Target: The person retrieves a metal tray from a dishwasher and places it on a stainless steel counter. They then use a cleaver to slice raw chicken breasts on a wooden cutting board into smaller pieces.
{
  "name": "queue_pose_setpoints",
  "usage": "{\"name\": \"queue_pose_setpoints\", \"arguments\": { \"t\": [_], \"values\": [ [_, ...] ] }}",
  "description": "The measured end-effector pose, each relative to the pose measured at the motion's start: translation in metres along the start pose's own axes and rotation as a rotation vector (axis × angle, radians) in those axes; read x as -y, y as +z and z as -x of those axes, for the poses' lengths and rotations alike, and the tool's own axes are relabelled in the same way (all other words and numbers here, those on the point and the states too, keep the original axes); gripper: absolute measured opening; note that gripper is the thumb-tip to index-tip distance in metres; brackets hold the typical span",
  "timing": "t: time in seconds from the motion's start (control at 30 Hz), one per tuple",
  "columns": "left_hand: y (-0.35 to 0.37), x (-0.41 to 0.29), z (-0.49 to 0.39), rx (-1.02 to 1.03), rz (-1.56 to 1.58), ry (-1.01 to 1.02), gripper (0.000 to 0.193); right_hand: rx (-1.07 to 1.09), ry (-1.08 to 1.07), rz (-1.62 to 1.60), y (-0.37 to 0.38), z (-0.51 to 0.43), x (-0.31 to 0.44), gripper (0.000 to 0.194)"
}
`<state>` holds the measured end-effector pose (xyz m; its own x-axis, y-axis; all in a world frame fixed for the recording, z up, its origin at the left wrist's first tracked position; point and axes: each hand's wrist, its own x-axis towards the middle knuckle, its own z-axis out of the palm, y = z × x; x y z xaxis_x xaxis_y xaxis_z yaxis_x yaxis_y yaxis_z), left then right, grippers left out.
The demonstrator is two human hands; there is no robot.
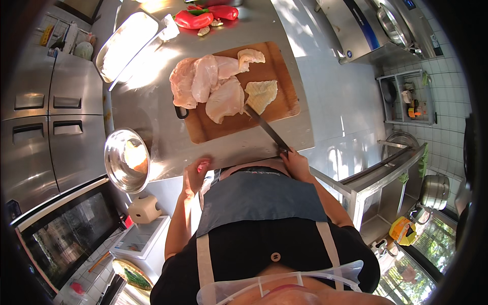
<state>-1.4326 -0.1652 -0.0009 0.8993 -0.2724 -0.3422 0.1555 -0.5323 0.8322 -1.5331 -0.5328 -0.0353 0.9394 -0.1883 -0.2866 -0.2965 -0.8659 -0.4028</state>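
Note:
My right hand (pixel 296 164) grips the handle of a kitchen knife (pixel 268 129) by the table's front edge. The knife's blade slants up and left, its tip over the wooden cutting board (pixel 280 65), beside the raw chicken. Several pale pieces of raw chicken meat (pixel 206 78) lie heaped on the board's left half, some reaching past its edge. A yellowish flap of chicken skin (pixel 261 93) lies apart on the right, close to the blade tip. My left hand (pixel 196 173) is at the front edge, fingers curled; whether it holds anything is unclear.
A steel bowl (pixel 127 160) with sunlit contents stands at the table's left corner. Behind it is a rectangular tray (pixel 127 45), glaring white in the sun. Red peppers (pixel 194 19) and garlic cloves (pixel 204 31) lie at the far edge. A steel refrigerator (pixel 49 110) stands left.

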Motion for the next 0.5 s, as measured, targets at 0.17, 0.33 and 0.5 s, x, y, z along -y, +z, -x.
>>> {"name": "queue_pose_setpoints", "arguments": {
  "t": [0.17,0.33,0.5],
  "values": [
    [0.007,0.006,0.008,-0.117,-0.032,-0.029,0.019,-0.022,-0.314,0.015,-0.05,-0.033,-0.035,0.026],
    [0.05,0.0,0.033,-0.347,-0.018,-0.179,0.02,0.054,-0.743,0.2,-0.13,-0.145,-0.072,0.028],
    [0.14,-0.025,0.066,-0.505,0.126,-0.343,0.022,0.151,-1.044,0.411,-0.155,-0.243,-0.081,0.034]
  ]
}}
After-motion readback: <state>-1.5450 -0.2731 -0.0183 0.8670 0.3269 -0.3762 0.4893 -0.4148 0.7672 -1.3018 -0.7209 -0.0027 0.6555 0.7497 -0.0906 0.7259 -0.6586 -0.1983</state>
